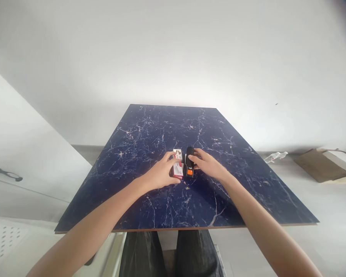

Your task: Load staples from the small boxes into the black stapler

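My left hand [163,171] is wrapped round a small white and red box [178,164], fingers over its far part and thumb at its near end. The box has print and a small dark picture on top. Just right of it, my right hand [205,163] grips a black stapler [190,158] with an orange patch at its near end. My right thumb lies on top of the stapler, and the other fingers are along its right side. Box and stapler stand side by side with a narrow gap, near the middle of the blue marbled table [161,130].
A white wall [173,54] rises behind the table. On the floor to the right are a clear plastic bottle [273,157] and an opened cardboard box [317,165]. A white cabinet door with a dark handle [7,174] is at left. My legs [144,254] are below the table's front edge.
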Demonstrator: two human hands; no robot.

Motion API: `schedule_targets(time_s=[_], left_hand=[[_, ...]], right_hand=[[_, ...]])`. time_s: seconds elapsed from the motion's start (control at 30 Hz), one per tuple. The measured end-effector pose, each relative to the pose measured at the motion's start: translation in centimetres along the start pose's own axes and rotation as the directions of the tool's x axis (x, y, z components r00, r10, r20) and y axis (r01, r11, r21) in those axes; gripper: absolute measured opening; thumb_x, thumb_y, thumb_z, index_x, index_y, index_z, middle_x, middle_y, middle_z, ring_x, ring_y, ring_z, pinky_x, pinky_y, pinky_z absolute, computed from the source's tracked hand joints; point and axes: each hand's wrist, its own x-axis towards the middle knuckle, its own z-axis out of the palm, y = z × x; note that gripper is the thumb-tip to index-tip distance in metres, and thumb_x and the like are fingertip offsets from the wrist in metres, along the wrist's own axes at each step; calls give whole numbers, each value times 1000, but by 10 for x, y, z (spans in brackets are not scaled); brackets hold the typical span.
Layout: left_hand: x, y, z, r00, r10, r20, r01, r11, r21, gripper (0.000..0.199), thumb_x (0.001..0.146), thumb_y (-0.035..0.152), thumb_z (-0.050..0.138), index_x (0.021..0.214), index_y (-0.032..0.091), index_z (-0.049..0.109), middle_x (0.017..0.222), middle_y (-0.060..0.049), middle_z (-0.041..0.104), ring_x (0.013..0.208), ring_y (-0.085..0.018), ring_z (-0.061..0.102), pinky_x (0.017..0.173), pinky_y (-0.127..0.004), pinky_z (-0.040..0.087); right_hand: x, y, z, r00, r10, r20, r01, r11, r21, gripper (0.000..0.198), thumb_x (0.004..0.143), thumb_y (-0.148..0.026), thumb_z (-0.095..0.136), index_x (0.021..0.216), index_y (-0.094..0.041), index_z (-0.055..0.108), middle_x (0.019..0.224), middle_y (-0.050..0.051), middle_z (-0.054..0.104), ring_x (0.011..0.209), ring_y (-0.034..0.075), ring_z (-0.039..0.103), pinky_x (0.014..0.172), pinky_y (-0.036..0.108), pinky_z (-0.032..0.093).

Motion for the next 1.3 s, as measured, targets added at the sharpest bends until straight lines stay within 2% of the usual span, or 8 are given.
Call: schedule_targets(time_s=[0.2, 0.37, 0.5, 0.67, 0.83, 0.93, 1.1, 1.3], left_hand=[[2, -5, -2, 999, 53, -4, -52, 988, 148, 62, 84, 54, 76, 142, 38, 60, 165, -5, 27, 144, -40, 36, 115, -60, 42], [4, -16, -17, 995, 46, 88, -58, 988, 140, 67, 84, 58, 75, 146, 43, 55, 170, -1, 19, 152, -43, 20, 118, -67, 32], [10, -21, -16, 994, 25, 106, -36, 993, 108, 70, 81, 61, 76, 146, 46, 54, 171, 1, 16, 153, -44, 19, 119, -67, 29], [15, -23, -13, 999, 8, 53, -13, 994, 105, 95, 76, 66, 79, 158, 43, 35, 167, -6, 26, 151, -41, 26, 118, -62, 35], [21, -23, -18, 993, -43, 113, 21, 983, 183, 112, 70, 75, 76, 162, 41, 22, 174, -4, 3, 156, -45, 8, 120, -67, 27], [21, -24, -18, 991, -50, 128, 25, 981, 194, 116, 70, 76, 76, 163, 39, 18, 174, -5, 6, 156, -44, 14, 120, -65, 27], [17, -22, -15, 995, -36, 89, 19, 982, 186, 118, 69, 74, 78, 164, 37, 19, 173, -7, 11, 153, -44, 24, 118, -59, 35], [20, -19, -12, 998, 17, 68, -29, 983, 179, 111, 71, 61, 82, 163, 32, 27, 171, -9, 16, 152, -41, 28, 119, -53, 38]], right_hand=[[5, 1, 2, 996, -84, -30, 85, 996, 31, 41, 99, -43, 56, 134, -22, 57, 139, 10, 65, 109, 22, 70, 88, 36, 61], [-3, 2, 4, 989, -108, -99, 102, 993, -57, 40, 99, -46, 55, 131, -23, 61, 136, 10, 67, 112, 24, 70, 94, 40, 58], [-2, 8, 6, 988, -108, -110, 107, 994, -13, 39, 98, -47, 58, 130, -25, 64, 135, 8, 67, 111, 25, 70, 92, 41, 60], [1, 16, 10, 988, -120, -95, 130, 986, 102, 38, 97, -45, 58, 130, -27, 64, 135, 7, 68, 114, 24, 70, 97, 42, 59], [2, 12, 10, 989, -133, -71, 140, 986, 95, 37, 97, -43, 57, 130, -27, 64, 136, 7, 67, 117, 24, 68, 99, 42, 58], [-1, 6, 8, 988, -139, -61, 143, 986, 84, 37, 98, -42, 56, 130, -25, 64, 135, 8, 68, 117, 24, 68, 98, 41, 57], [-16, -11, 11, 984, -157, -85, 144, 980, -139, 47, 90, -43, 67, 132, -23, 61, 125, 10, 73, 103, 26, 72, 87, 39, 58], [-28, -29, 20, 961, -222, -163, 148, 917, -370, 25, 88, -32, 64, 111, -23, 68, 100, 5, 76, 84, 22, 70, 72, 31, 49]])
